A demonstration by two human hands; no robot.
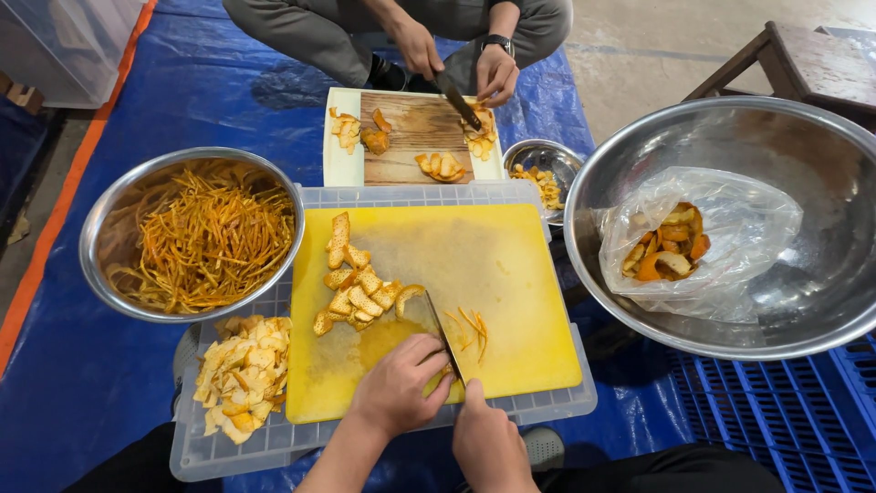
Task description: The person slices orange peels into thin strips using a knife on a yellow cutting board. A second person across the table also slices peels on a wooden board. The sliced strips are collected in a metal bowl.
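My left hand (399, 383) presses down on a piece of orange peel at the near edge of the yellow cutting board (511, 265). My right hand (486, 440) grips the handle of a knife (444, 335), its blade lying against the left fingers. Thin cut peel strips (472, 326) lie just right of the blade. A row of flat peel pieces (358, 286) sits on the board's left side.
A steel bowl of peel strips (196, 236) stands left, and a loose peel pile (243, 372) lies on the clear plastic lid (566, 402). A big steel bowl (803, 301) holding a plastic bag of peels (671, 242) is right. Opposite, another person's hands (456, 59) cut on a wooden board (415, 146).
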